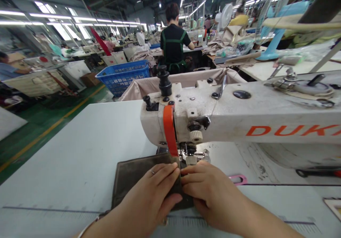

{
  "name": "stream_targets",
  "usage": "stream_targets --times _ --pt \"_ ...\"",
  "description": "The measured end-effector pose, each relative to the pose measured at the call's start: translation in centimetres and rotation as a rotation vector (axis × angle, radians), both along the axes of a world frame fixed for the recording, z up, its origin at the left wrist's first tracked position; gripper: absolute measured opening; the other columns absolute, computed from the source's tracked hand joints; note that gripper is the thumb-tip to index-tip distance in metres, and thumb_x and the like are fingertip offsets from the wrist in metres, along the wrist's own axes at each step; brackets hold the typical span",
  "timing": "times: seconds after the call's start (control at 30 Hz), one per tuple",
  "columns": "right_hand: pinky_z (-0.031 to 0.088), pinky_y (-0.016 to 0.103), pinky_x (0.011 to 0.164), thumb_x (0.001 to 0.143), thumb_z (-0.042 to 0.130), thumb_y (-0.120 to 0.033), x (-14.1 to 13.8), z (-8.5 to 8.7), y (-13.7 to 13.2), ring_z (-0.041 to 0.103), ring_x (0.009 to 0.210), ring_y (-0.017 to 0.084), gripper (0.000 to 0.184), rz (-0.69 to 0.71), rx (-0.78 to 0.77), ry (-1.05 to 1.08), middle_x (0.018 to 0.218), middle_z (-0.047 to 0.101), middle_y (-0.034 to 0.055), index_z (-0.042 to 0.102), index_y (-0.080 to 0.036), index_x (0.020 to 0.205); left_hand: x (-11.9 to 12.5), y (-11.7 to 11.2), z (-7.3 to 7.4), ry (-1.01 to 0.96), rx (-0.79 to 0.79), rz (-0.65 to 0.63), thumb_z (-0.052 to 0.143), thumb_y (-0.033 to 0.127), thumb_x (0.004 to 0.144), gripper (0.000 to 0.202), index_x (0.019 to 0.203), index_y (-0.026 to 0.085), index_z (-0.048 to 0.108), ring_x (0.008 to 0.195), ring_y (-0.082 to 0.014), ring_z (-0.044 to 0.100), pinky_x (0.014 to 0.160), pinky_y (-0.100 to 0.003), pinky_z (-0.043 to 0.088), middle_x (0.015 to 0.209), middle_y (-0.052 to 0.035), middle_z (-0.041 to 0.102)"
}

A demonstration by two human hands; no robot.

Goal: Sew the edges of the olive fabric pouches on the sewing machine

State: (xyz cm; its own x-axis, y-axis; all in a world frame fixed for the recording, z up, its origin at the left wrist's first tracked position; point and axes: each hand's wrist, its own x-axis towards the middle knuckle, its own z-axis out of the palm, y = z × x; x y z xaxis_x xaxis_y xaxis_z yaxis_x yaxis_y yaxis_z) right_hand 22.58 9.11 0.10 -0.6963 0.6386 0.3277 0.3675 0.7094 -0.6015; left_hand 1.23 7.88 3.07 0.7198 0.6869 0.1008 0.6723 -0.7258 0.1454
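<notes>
A dark brown piece of fabric [133, 176] with stitched edges lies on the sewing machine's bed, its far right corner close to the presser foot and needle area. My left hand [153, 188] rests on it, fingers stretched forward and thumb apart, pressing it flat. To the right, my right hand [210, 188] has its fingers bent and gripped on the fabric's right edge, the fingertips close to the left hand's. Just ahead of both hands stands the white sewing machine [223, 114], with an orange lever-like guard [169, 129] at its head. The needle tip is hidden.
A pink loop-shaped tool [238, 180] and a dark-handled tool [317, 173] lie to the right. Printed rulers run along the table's [87, 142] front. Beyond it are a fabric-lined bin [144, 87], a blue basket [124, 75] and a person [174, 39] facing away.
</notes>
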Motion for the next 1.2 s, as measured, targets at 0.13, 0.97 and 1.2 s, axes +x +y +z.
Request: stream_targets --times 0.13,0.97,1.2 --pt "0.040 0.032 0.083 0.076 0.056 -0.003 0.0 -0.2 0.0 0.061 0.098 0.016 0.017 -0.006 0.020 0.009 0.092 0.070 -0.0022 0.059 -0.019 0.075 -0.8 -0.8 -0.5 0.006 0.025 0.000 0.061 0.035 0.093 0.056 0.140 0.010 0.043 0.127 -0.0289 0.052 0.104 -0.046 0.051 0.140 -0.0153 0.053" --pt "0.051 0.043 0.087 0.081 0.048 0.000 -0.3 -1.0 0.0 0.060 0.099 0.025 0.044 -0.227 0.179 0.000 0.115 0.068 0.0071 0.064 -0.019 0.118 -1.4 0.6 -1.4 -0.179 0.008 -0.037 0.067 0.029 0.087 0.042 0.125 0.012 0.059 0.119 -0.0267 0.056 0.107 -0.045 0.046 0.128 -0.0117 0.062" --pt "0.053 0.048 0.085 0.080 0.049 0.001 0.0 -0.9 0.5 0.055 0.098 0.028 0.041 -0.242 0.180 -0.063 0.101 0.066 0.0096 0.068 -0.021 0.109 -0.4 -0.3 -1.4 -0.324 -0.214 0.188 0.068 0.006 0.082 0.036 0.112 0.024 0.061 0.105 -0.0220 0.055 0.098 -0.040 0.048 0.112 -0.0011 0.064"
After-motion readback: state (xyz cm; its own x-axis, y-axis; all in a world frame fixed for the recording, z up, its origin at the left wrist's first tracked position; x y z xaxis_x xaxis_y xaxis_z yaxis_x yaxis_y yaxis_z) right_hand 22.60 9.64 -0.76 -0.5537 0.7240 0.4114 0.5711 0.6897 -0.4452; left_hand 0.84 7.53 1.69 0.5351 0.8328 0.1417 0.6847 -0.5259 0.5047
